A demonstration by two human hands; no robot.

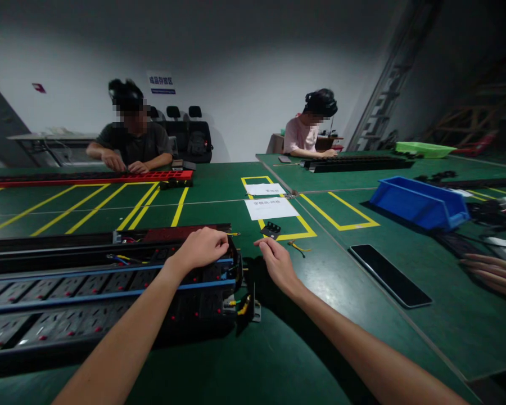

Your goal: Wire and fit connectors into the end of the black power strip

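A: Where does the left hand (206, 246) sit relative to the socket strips (99, 284)?

B: On top of their right end, back of the hand up, wrist lifted, fingers curled down over the edge. The forearm slants across the strips from their near side.

A: Is it grasping anything?

B: I can't tell; its fingertips are hidden.

A: And the right hand (276, 263)?

B: Just off the strips' right end, fingers bent inward and pointing back toward them. Its forearm comes in from the near right. Whether it pinches something small, I can't tell.

A: What else is by the strips?

B: Past their right end, beyond the right hand, lies a small black part (271, 229), with a yellow-ended wire (298, 248) near it. Further right of the strips lies a phone (390, 275).
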